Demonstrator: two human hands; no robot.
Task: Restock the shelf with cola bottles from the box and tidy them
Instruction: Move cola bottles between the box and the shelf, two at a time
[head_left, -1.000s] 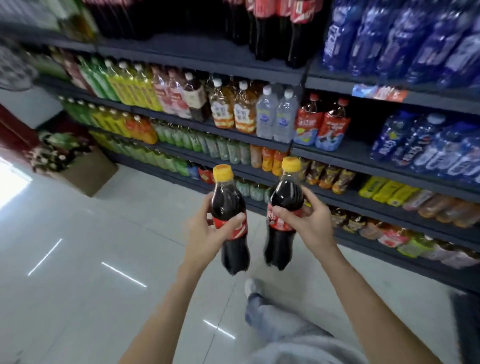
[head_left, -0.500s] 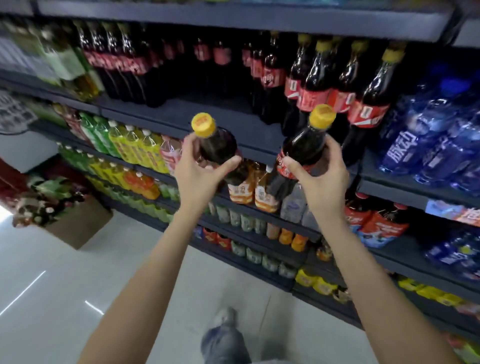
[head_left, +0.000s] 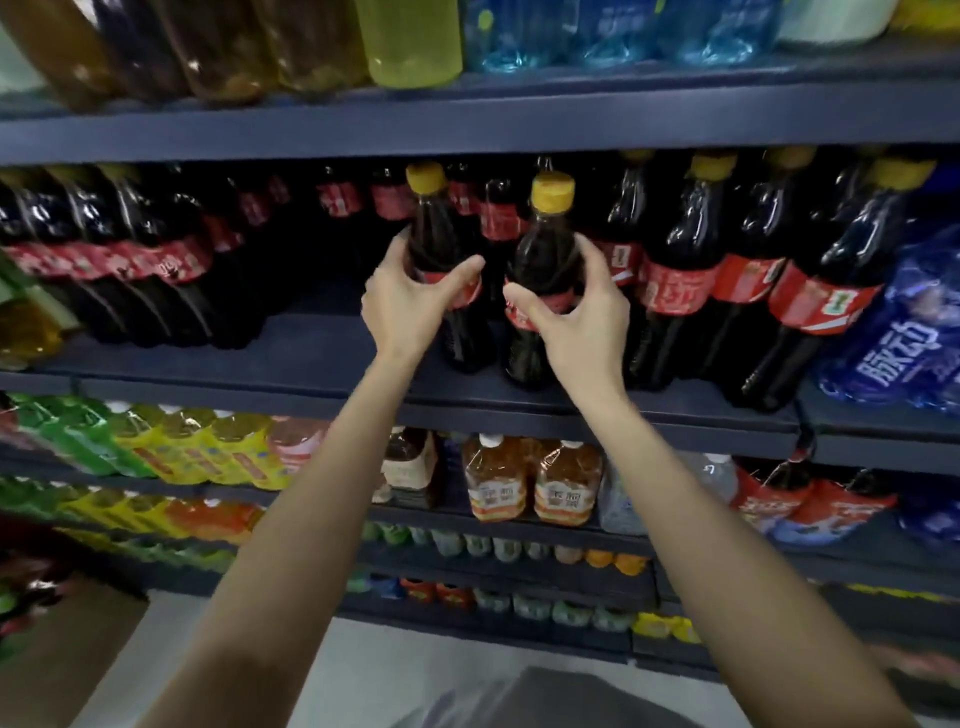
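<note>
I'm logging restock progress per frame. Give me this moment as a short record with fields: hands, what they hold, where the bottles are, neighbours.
left hand: grips left cola bottle
right hand: grips right cola bottle
bottle state: both upright, yellow caps on, side by side
position: bases at the cola shelf; whether set down cannot be told
gap: bare shelf to the left of the held bottles
right neighbours: cola row, then blue bottles
shelf below: tea bottles

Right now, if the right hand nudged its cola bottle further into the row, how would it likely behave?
The cola bottle looks full, so probably heavy for its size. Tall and narrow, it may tip if pushed high; the right hand grips mid-body. Its smooth plastic would likely slide on the shelf.
</note>
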